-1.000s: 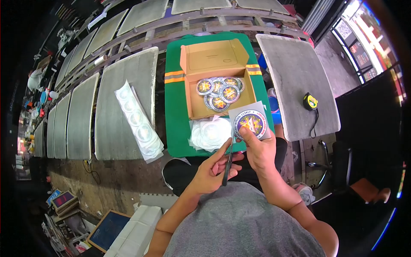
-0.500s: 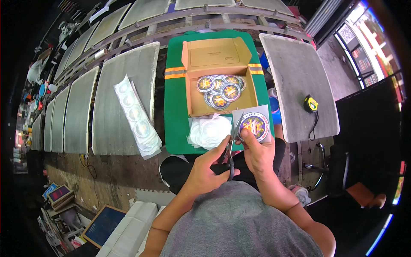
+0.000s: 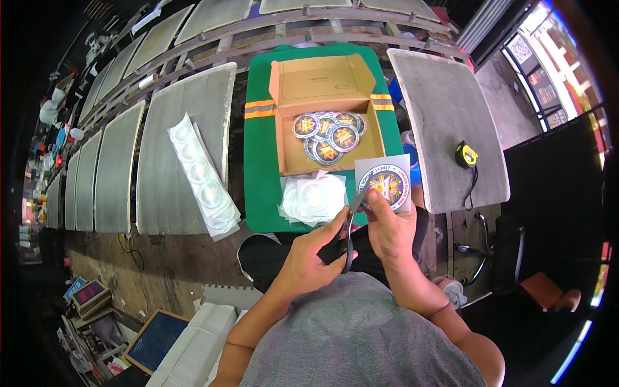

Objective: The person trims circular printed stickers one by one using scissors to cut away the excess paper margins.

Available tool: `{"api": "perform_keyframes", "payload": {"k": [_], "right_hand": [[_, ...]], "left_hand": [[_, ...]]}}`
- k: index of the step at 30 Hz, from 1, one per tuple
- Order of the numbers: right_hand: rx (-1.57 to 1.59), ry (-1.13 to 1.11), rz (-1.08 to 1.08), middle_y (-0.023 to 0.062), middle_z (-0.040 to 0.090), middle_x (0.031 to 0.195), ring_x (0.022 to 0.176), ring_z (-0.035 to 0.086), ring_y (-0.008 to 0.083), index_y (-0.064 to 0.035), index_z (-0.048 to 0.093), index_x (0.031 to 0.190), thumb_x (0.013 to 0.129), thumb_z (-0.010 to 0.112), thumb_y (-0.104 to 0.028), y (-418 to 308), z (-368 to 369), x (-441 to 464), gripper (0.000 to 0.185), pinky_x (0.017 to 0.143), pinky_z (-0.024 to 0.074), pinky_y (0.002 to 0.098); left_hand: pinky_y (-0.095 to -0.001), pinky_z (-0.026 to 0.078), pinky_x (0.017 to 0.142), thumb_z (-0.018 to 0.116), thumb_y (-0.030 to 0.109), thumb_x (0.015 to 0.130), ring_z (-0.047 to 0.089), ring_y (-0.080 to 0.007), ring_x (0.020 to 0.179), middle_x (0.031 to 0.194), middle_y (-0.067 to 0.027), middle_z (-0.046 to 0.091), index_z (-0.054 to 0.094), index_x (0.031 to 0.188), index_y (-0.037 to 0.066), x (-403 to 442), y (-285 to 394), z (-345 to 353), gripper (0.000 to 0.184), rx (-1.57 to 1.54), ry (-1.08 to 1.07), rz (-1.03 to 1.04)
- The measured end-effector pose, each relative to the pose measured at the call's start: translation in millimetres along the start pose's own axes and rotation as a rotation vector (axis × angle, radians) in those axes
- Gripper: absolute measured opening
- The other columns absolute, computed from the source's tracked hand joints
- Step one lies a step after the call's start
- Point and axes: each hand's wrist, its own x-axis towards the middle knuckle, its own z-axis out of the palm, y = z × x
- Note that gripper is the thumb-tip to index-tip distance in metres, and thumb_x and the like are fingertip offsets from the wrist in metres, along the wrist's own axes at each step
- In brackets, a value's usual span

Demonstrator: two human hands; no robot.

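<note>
My left hand [image 3: 316, 255] holds black-handled scissors [image 3: 349, 240], their blades at the left edge of a square sticker sheet [image 3: 400, 166]. That sheet, printed with a round emblem, is pinched in my right hand [image 3: 390, 226], thumb on its face. Beyond the hands an open cardboard box [image 3: 290, 145] rests on a green surface [image 3: 258, 174] and contains several round emblem stickers [image 3: 342, 137] lying overlapped. In front of the box, near the scissors, lies a pile of pale backing pieces [image 3: 313, 198].
A strip of pale round-marked sheets [image 3: 198, 174] lies on the grey panel [image 3: 161, 148] at left. A yellow tape measure [image 3: 465, 154] sits on the right panel [image 3: 445, 116]. A blue container [image 3: 411, 164] stands between the right panel and the green surface.
The sticker sheet has turned slightly and shifted a little right in my right hand. The scissors, more closed half a second earlier or angled differently, now lie along its left edge.
</note>
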Motion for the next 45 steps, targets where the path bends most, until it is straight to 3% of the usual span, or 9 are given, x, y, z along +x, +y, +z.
{"api": "perform_keyframes", "payload": {"k": [2, 12, 17, 27, 29, 33, 36, 38, 45], "right_hand": [[0.022, -0.014, 0.008, 0.0082, 0.069, 0.106, 0.091, 0.067, 0.0144, 0.0016, 0.061, 0.116, 0.093, 0.070, -0.001, 0, 0, 0, 0.025, 0.079, 0.0555, 0.0293], [0.034, 0.032, 0.005, 0.0076, 0.069, 0.103, 0.087, 0.067, 0.0147, 0.0007, 0.062, 0.115, 0.093, 0.071, -0.003, 5, 3, -7, 0.023, 0.077, 0.0562, 0.0295], [-0.033, 0.017, 0.041, 0.0063, 0.068, 0.109, 0.095, 0.067, 0.0167, -0.0031, 0.060, 0.119, 0.092, 0.072, -0.004, 6, 0, -10, 0.030, 0.083, 0.0558, 0.0320], [-0.062, 0.006, 0.007, 0.0060, 0.068, 0.108, 0.094, 0.067, 0.0164, -0.0032, 0.059, 0.119, 0.092, 0.072, -0.004, 7, 1, -11, 0.029, 0.082, 0.0556, 0.0314], [-0.050, 0.048, -0.019, 0.0069, 0.070, 0.100, 0.085, 0.067, 0.0143, 0.0007, 0.062, 0.112, 0.093, 0.071, -0.004, 5, 6, -11, 0.021, 0.075, 0.0552, 0.0286], [-0.095, 0.038, -0.018, 0.0069, 0.070, 0.099, 0.085, 0.067, 0.0141, 0.0009, 0.062, 0.111, 0.093, 0.071, -0.004, 2, 2, -11, 0.021, 0.075, 0.0553, 0.0287], [-0.118, -0.009, 0.002, 0.0069, 0.068, 0.106, 0.093, 0.067, 0.0163, -0.0019, 0.060, 0.117, 0.093, 0.070, -0.003, 3, -5, -11, 0.026, 0.079, 0.0551, 0.0311], [-0.123, -0.016, 0.016, 0.0073, 0.068, 0.105, 0.090, 0.067, 0.0165, -0.0011, 0.061, 0.116, 0.093, 0.071, -0.004, 1, -5, -11, 0.026, 0.076, 0.0551, 0.0316], [-0.171, -0.033, 0.013, 0.0081, 0.068, 0.103, 0.086, 0.067, 0.0171, -0.0001, 0.060, 0.116, 0.093, 0.069, -0.004, -4, -5, -10, 0.025, 0.073, 0.0542, 0.0317]], "left_hand": [[-0.0302, 0.050, 0.093, 0.079, 0.006, 0.080, 0.069, -0.0224, 0.101, 0.112, -0.0169, 0.069, 0.043, 0.151, 0.004, 0, 3, 0, 0.079, -0.009, -0.015, -0.055], [-0.0314, 0.051, 0.091, 0.078, 0.006, 0.081, 0.071, -0.0249, 0.098, 0.109, -0.0183, 0.070, 0.041, 0.152, 0.004, -1, -8, 6, 0.081, -0.046, 0.019, 0.002], [-0.0324, 0.052, 0.093, 0.078, 0.004, 0.082, 0.070, -0.0232, 0.102, 0.115, -0.0193, 0.069, 0.038, 0.153, 0.004, -1, -7, 9, 0.082, -0.107, 0.022, -0.007], [-0.0334, 0.054, 0.095, 0.072, -0.003, 0.086, 0.070, -0.0213, 0.108, 0.122, -0.0184, 0.068, 0.032, 0.156, 0.007, -2, -2, 12, 0.081, -0.205, -0.007, -0.063], [-0.0331, 0.054, 0.095, 0.072, -0.003, 0.086, 0.071, -0.0212, 0.106, 0.122, -0.0172, 0.068, 0.031, 0.157, 0.008, -3, -2, 11, 0.083, -0.209, -0.023, -0.089], [-0.0327, 0.054, 0.095, 0.072, -0.004, 0.086, 0.071, -0.0202, 0.105, 0.121, -0.0170, 0.069, 0.030, 0.157, 0.008, -6, -3, 11, 0.084, -0.273, -0.034, -0.125], [-0.0331, 0.054, 0.096, 0.071, -0.006, 0.086, 0.069, -0.0198, 0.108, 0.123, -0.0167, 0.067, 0.029, 0.158, 0.009, -9, -5, 9, 0.085, -0.335, -0.055, -0.144], [-0.0385, 0.053, 0.101, 0.066, -0.012, 0.088, 0.063, -0.0271, 0.120, 0.139, -0.0206, 0.057, 0.018, 0.160, 0.009, -11, -8, 6, 0.089, -0.389, -0.152, -0.135], [-0.0452, 0.055, 0.101, 0.063, -0.014, 0.089, 0.055, -0.0296, 0.131, 0.148, -0.0203, 0.046, 0.017, 0.160, 0.010, -13, -13, 8, 0.088, -0.633, -0.182, -0.119]]}}
